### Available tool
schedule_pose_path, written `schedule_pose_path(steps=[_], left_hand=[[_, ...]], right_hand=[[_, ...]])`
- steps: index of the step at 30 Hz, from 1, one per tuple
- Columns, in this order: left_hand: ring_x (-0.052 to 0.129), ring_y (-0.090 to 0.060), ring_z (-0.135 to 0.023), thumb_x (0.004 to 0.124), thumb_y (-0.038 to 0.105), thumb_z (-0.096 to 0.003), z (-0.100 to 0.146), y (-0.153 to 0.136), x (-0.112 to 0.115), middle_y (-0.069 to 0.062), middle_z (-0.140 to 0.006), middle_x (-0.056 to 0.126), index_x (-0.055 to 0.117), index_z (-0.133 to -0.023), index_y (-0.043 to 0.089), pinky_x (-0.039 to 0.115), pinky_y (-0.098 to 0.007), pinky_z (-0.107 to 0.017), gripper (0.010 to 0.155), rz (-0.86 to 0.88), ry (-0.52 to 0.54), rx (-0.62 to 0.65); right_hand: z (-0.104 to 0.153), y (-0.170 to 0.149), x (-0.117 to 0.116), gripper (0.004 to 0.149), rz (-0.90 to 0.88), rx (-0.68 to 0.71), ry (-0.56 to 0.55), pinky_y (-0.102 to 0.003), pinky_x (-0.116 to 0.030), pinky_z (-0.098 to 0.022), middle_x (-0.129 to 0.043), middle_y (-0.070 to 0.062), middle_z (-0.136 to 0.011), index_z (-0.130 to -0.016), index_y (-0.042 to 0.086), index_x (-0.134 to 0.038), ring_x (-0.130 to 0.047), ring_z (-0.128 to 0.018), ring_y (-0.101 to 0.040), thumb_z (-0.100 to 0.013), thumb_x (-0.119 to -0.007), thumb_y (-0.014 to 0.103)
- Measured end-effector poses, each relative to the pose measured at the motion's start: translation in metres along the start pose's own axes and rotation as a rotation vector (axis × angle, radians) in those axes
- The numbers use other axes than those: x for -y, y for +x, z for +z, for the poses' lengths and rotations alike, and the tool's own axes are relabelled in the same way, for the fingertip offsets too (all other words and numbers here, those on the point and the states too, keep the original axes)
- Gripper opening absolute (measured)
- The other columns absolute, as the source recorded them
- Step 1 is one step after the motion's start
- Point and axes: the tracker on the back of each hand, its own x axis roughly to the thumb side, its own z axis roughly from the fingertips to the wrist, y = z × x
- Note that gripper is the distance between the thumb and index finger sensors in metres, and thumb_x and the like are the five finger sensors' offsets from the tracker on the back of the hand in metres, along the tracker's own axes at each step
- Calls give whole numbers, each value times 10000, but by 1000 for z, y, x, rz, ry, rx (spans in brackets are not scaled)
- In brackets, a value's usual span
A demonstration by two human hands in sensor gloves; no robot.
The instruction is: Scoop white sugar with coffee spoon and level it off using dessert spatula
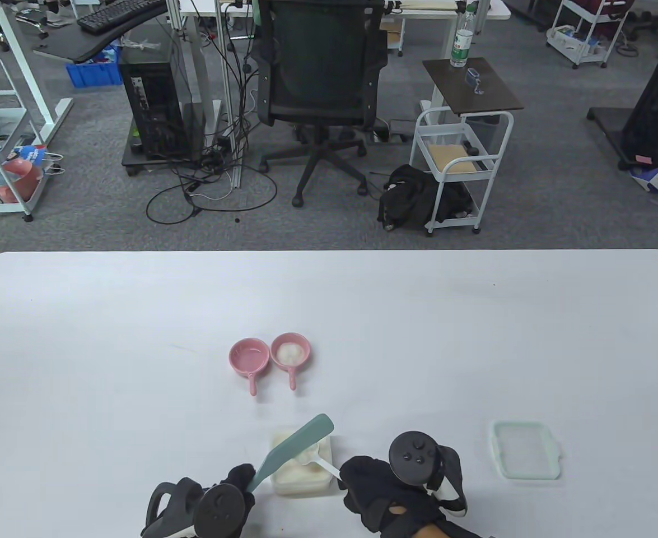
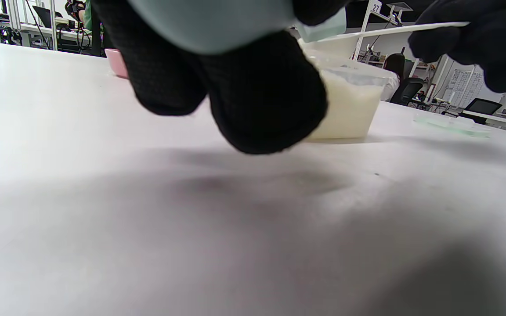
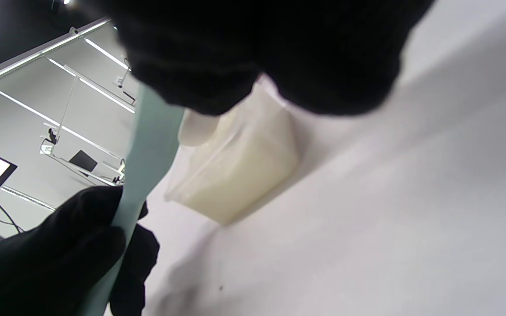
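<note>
Levelling looked to be the step in hand. Near the table's (image 1: 82,314) front edge, a little right of centre, stood the sugar tub (image 1: 301,482), and both tools hung over it. The left hand (image 1: 233,487) pinched the spatula (image 1: 298,445) by its handle end, the blade slanting up and away across the tub. The right hand (image 1: 373,482) pinched the spoon (image 1: 320,462) by its handle, with the bowl held just above the sugar, under the blade's right edge. Whether blade and spoon touched could not be told from any view; from the left wrist view the spoon handle (image 2: 393,30) ran level above the tub (image 2: 349,105).

My judgement was that the scoop was done and the scrape was not finished. The next move called for a steady, level spoon over the tub while the blade edge was drawn flat across its rim, so the excess dropped back in. Beyond the tub, toward the table's middle, two pink dishes (image 1: 270,356) sat side by side, the right one holding something white. The lid (image 1: 525,457) lay well off toward the right edge.
</note>
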Motion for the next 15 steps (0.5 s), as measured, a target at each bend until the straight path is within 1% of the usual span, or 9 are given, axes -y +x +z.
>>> schedule_pose_path(steps=[15], left_hand=[[1130, -53, -446, 544, 313, -621, -1, -2, -2, -71, -796, 960, 504, -1096, -52, 923, -427, -616, 600, -27, -12, -31]], right_hand=[[5, 0, 2, 424, 23, -30, 13, -238, -953, -187, -967, -80, -440, -873, -38, -796, -872, -117, 43, -640, -630, 275]])
